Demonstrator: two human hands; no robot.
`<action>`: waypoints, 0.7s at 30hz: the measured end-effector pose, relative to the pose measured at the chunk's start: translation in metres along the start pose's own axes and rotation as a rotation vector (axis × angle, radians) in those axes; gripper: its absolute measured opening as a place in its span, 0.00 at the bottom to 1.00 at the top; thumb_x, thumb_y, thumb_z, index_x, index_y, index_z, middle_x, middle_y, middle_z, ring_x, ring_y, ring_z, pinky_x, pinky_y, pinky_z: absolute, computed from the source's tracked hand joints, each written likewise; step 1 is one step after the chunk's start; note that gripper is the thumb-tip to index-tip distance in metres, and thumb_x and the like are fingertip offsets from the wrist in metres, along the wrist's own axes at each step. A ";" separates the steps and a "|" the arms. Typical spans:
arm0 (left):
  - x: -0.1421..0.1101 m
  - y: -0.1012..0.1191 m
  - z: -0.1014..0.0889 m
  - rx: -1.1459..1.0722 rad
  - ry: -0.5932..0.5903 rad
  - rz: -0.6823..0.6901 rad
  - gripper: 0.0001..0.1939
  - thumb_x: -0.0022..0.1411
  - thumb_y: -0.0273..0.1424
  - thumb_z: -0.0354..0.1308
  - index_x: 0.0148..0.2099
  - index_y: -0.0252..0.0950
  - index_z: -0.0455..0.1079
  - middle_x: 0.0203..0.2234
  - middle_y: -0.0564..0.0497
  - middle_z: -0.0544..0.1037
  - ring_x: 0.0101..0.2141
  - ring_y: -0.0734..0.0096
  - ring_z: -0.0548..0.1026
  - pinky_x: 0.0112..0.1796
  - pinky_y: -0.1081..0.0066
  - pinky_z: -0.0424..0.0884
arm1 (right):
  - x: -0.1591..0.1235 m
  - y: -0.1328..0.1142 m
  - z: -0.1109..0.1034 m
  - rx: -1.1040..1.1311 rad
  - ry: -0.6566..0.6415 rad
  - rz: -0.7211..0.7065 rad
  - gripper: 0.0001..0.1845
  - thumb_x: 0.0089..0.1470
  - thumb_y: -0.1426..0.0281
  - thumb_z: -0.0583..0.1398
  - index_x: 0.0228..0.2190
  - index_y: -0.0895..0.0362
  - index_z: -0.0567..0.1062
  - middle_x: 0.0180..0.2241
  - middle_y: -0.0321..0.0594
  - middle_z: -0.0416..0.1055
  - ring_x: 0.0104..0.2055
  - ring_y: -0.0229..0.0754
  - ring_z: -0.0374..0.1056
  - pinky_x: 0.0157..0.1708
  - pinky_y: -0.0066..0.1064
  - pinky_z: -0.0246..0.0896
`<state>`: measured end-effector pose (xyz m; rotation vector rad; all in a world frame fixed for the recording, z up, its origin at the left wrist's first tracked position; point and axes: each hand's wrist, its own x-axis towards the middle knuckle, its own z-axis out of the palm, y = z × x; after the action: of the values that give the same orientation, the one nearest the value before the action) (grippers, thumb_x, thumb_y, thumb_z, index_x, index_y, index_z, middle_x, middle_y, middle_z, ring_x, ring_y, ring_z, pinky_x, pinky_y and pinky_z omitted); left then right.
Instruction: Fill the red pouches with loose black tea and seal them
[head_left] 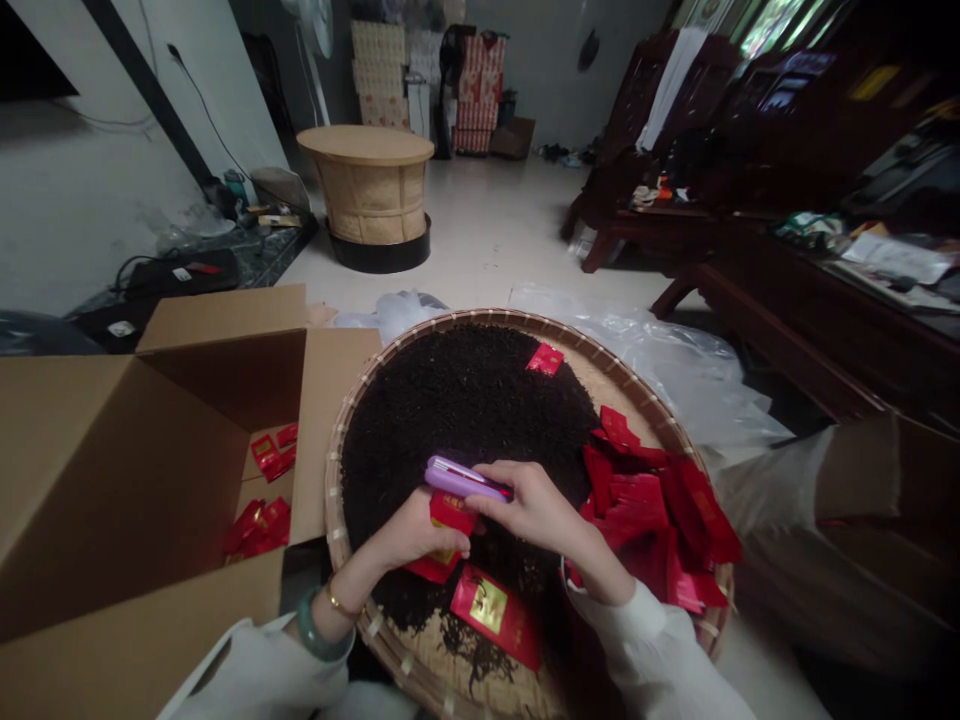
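The left hand (415, 530) has a red packet (454, 515) in its grip — over dark loose leaves (465, 400) in a round woven tray (339, 510). The right hand (529, 505) clasps a purple stapler (459, 480) — across the packet's top edge.

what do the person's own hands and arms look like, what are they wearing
Both hands are bare, without gloves. The left hand has a thick green bangle and a slim gold-coloured bracelet at its wrist; the right hand shows no jewellery. The left sleeve and right sleeve are plain whitish.
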<state>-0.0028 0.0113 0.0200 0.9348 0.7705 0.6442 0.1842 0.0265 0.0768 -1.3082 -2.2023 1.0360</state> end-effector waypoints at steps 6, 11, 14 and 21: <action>-0.005 -0.004 -0.003 -0.031 -0.006 0.000 0.36 0.40 0.59 0.61 0.36 0.30 0.74 0.24 0.44 0.79 0.21 0.68 0.74 0.22 0.73 0.69 | 0.002 0.002 0.004 0.041 0.027 -0.003 0.14 0.57 0.61 0.57 0.35 0.57 0.79 0.29 0.38 0.76 0.29 0.40 0.68 0.28 0.26 0.54; -0.003 -0.014 -0.007 -0.177 -0.005 -0.073 0.43 0.48 0.66 0.45 0.38 0.28 0.74 0.25 0.39 0.79 0.20 0.66 0.75 0.22 0.71 0.70 | 0.002 0.006 0.005 0.044 0.033 -0.009 0.16 0.58 0.60 0.56 0.34 0.57 0.79 0.30 0.39 0.77 0.29 0.39 0.68 0.29 0.26 0.55; -0.002 -0.014 -0.008 -0.181 -0.014 -0.100 0.44 0.48 0.66 0.45 0.38 0.27 0.74 0.23 0.39 0.79 0.20 0.65 0.76 0.23 0.71 0.70 | 0.002 0.006 0.006 0.047 0.029 -0.013 0.16 0.58 0.59 0.56 0.34 0.57 0.79 0.29 0.38 0.77 0.29 0.40 0.68 0.28 0.26 0.55; -0.002 -0.003 0.000 -0.103 0.162 -0.056 0.38 0.49 0.62 0.52 0.37 0.28 0.71 0.17 0.44 0.77 0.19 0.64 0.75 0.22 0.70 0.70 | 0.004 0.011 0.010 0.111 0.041 0.020 0.17 0.56 0.59 0.58 0.38 0.58 0.79 0.33 0.40 0.78 0.31 0.43 0.71 0.30 0.28 0.59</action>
<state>-0.0033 0.0090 0.0181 0.7713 0.8963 0.7104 0.1825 0.0297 0.0620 -1.2932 -2.0750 1.1122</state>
